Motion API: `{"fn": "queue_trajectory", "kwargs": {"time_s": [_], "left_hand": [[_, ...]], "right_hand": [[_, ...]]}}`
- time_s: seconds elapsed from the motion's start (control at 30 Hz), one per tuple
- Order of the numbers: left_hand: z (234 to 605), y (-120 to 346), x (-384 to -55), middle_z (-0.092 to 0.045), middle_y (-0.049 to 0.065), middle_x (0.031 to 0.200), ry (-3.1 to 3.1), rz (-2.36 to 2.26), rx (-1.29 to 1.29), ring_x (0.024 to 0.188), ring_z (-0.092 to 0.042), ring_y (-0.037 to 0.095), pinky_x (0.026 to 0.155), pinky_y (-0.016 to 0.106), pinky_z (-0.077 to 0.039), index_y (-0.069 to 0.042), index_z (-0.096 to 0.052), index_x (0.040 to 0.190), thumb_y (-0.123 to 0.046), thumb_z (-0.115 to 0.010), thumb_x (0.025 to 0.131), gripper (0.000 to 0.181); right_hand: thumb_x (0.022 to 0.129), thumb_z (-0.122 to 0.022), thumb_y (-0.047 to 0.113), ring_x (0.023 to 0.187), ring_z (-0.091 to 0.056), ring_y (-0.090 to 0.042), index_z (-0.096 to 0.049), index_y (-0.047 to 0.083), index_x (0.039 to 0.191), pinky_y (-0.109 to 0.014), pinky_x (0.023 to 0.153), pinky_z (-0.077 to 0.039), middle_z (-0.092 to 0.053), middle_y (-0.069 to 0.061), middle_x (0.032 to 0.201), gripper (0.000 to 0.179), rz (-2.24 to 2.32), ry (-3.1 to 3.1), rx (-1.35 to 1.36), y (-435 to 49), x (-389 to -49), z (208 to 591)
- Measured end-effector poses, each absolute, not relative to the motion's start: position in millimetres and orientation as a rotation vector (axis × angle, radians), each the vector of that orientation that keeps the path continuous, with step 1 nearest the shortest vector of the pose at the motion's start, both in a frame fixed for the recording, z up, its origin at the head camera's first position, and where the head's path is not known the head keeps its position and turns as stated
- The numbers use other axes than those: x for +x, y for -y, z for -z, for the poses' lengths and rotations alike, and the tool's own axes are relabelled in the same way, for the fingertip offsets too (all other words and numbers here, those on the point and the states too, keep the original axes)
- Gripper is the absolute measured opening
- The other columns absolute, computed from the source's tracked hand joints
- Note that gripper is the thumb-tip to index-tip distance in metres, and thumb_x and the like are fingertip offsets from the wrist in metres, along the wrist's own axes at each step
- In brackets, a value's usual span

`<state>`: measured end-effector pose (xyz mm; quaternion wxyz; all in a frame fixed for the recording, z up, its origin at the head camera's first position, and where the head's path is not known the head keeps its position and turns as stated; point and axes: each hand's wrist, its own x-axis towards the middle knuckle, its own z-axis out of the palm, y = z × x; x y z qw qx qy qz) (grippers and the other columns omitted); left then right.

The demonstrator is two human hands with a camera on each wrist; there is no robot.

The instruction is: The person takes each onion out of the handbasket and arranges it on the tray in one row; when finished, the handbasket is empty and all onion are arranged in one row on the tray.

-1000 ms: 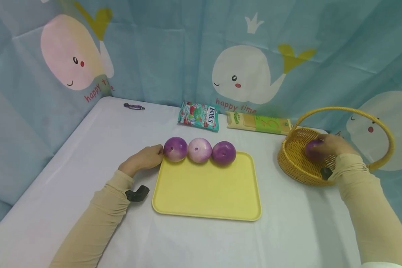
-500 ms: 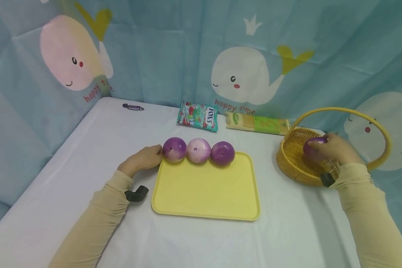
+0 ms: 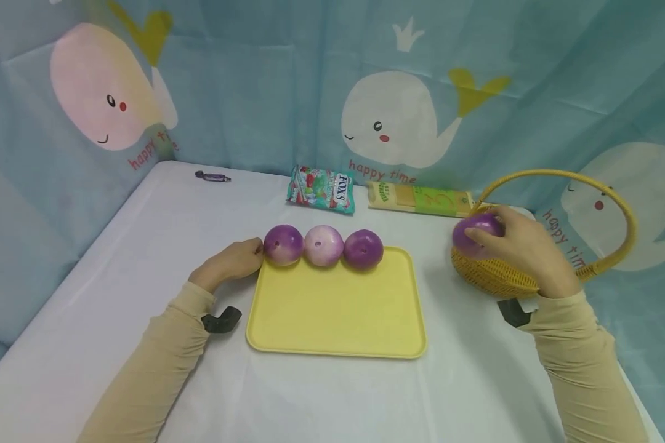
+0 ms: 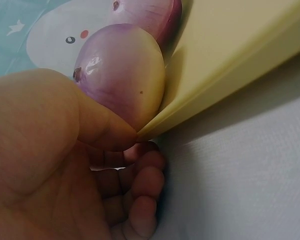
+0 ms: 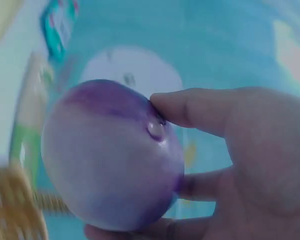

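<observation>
A yellow tray (image 3: pixel 338 320) carries three round purple-and-white onions in a row along its far edge: the left onion (image 3: pixel 284 245), a paler middle onion (image 3: pixel 324 246) and a dark right onion (image 3: pixel 363 250). At the tray's far-left corner, my left hand (image 3: pixel 229 263) pinches the rim, the thumb (image 4: pixel 107 127) beside the nearest onion and the fingers curled below. My right hand (image 3: pixel 526 246) grips another purple onion (image 5: pixel 110 155) between thumb and fingers, over the left rim of a wicker basket (image 3: pixel 493 277). The hand hides part of the basket's inside.
Along the back of the white table (image 3: pixel 332 400) lie a small wrapped candy (image 3: pixel 213 176), a teal FOX'S candy bag (image 3: pixel 321 189) and a long yellow-green packet (image 3: pixel 421 199). The basket's tall handle (image 3: pixel 623 215) arches up on the right. A whale-print curtain (image 3: pixel 255 92) hangs behind.
My right hand has lifted the onion from inside the basket and moved it left to above the basket's rim. The left hand stays at the tray corner.
</observation>
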<state>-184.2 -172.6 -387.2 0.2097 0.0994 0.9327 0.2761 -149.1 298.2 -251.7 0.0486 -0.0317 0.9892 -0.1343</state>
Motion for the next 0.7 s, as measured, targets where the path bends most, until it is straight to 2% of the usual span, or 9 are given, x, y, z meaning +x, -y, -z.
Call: {"fn": "queue_trajectory", "kwargs": {"time_s": [0.17, 0.4, 0.7], "left_hand": [[385.9, 171.2, -184.7, -0.058, 0.016, 0.098, -2.600, -0.760, 0.280, 0.095, -0.054, 0.029, 0.087, 0.047, -0.046, -0.003, -0.052, 0.106, -0.024, -0.035, 0.099, 0.028], [394.2, 172.4, -183.1, -0.056, 0.013, 0.092, -2.597, -0.761, 0.275, 0.091, -0.053, 0.027, 0.082, 0.043, -0.045, -0.005, -0.052, 0.103, -0.025, -0.034, 0.100, 0.027], [389.3, 173.2, -185.2, -0.055, 0.011, 0.088, -2.622, -0.749, 0.292, 0.087, -0.053, 0.026, 0.078, 0.041, -0.045, -0.005, -0.052, 0.102, -0.026, -0.033, 0.101, 0.028]], "right_hand": [[0.091, -0.055, 0.058, 0.099, -0.063, -0.036, -0.051, 0.000, 0.124, -0.049, 0.083, -0.050, -0.065, -0.024, 0.111, 0.067, 0.448, -3.037, -0.186, -257.3, -160.8, 279.4], [0.090, -0.060, 0.055, 0.083, -0.064, -0.027, -0.055, 0.000, 0.121, -0.035, 0.067, -0.051, -0.068, -0.019, 0.100, 0.063, 0.497, -2.988, -0.190, -231.3, -182.8, 324.7], [0.089, -0.063, 0.050, 0.072, -0.061, -0.024, -0.058, -0.002, 0.108, -0.031, 0.058, -0.048, -0.068, -0.018, 0.089, 0.056, 0.493, -3.023, -0.165, -222.2, -189.1, 339.4]]}}
